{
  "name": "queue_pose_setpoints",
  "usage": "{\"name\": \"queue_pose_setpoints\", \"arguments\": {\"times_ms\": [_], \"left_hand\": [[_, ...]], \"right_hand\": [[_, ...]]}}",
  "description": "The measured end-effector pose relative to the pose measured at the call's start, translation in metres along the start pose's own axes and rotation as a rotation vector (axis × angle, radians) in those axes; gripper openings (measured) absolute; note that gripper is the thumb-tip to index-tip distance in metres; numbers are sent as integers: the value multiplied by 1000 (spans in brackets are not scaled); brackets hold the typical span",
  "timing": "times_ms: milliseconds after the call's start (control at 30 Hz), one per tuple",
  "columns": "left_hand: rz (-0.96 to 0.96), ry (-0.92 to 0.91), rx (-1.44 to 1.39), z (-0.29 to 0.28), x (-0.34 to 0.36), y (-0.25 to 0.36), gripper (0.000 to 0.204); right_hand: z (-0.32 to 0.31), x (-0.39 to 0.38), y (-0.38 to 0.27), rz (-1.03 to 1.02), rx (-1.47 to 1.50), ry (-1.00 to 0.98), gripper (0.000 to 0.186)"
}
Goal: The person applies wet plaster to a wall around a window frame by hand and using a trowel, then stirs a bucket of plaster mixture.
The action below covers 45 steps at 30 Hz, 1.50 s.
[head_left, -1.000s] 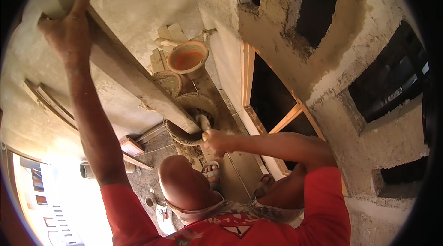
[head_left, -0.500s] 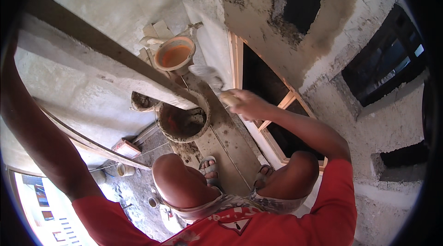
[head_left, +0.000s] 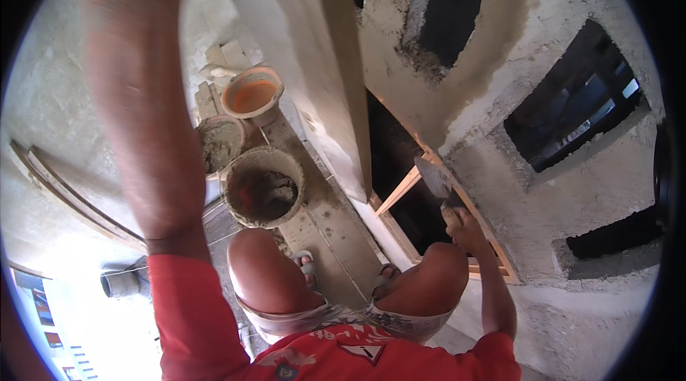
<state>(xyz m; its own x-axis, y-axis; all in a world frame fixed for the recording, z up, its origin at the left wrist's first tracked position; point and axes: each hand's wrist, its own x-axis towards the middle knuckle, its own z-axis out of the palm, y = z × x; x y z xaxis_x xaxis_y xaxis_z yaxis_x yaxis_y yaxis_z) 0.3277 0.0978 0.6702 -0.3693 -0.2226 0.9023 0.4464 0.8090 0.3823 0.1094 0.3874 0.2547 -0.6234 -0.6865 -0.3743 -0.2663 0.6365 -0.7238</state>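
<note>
My right hand (head_left: 468,233) is wrapped round the wooden handle of a trowel (head_left: 434,179), held just above my right knee. The trowel's grey blade points up and left, in front of the wooden frame (head_left: 405,188) in the wall opening. From the upper edge a long, pale wooden board (head_left: 300,59) slants down between me and the buckets, its lower end near the wooden frame. My left arm (head_left: 153,109) reaches up to the picture's top beside the board; the fingers of my left hand cannot be made out there.
A mortar bucket (head_left: 230,201) stands on the plank walkway (head_left: 332,238), with another mortar pail (head_left: 220,139) and an orange-lined bucket (head_left: 251,99) behind. Dark openings (head_left: 572,109) pierce the rough plaster wall (head_left: 493,131) at right. A grey container (head_left: 120,283) is below left.
The board has swung right, from across the upper left to near the wall opening. My left arm has moved inward and up. My right hand has drawn back rightward with the trowel.
</note>
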Motion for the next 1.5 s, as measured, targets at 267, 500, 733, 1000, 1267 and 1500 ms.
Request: {"name": "queue_pose_setpoints", "arguments": {"times_ms": [267, 500, 733, 1000, 1267, 1500], "left_hand": [[-327, -98, -349, 82, -30, -11, 67], [-165, 8, -421, 195, -88, 8, 100], [-129, -69, -672, 269, -124, 47, 106], [-206, -103, -820, 307, -140, 77, 104], [-276, -125, -930, 329, -150, 90, 99], [-218, -317, -1002, 320, -145, 101, 113]], "right_hand": [[16, -84, 95, -126, -183, 408, 48], [-3, -170, 63, -243, 666, 916, 32], [-70, -204, -54, -641, 264, 1297, 47], [-76, -208, -16, -547, 40, 1446, 67], [-60, -203, -5, -314, 244, 1422, 54], [-58, -214, -20, -395, 205, 1468, 63]]}}
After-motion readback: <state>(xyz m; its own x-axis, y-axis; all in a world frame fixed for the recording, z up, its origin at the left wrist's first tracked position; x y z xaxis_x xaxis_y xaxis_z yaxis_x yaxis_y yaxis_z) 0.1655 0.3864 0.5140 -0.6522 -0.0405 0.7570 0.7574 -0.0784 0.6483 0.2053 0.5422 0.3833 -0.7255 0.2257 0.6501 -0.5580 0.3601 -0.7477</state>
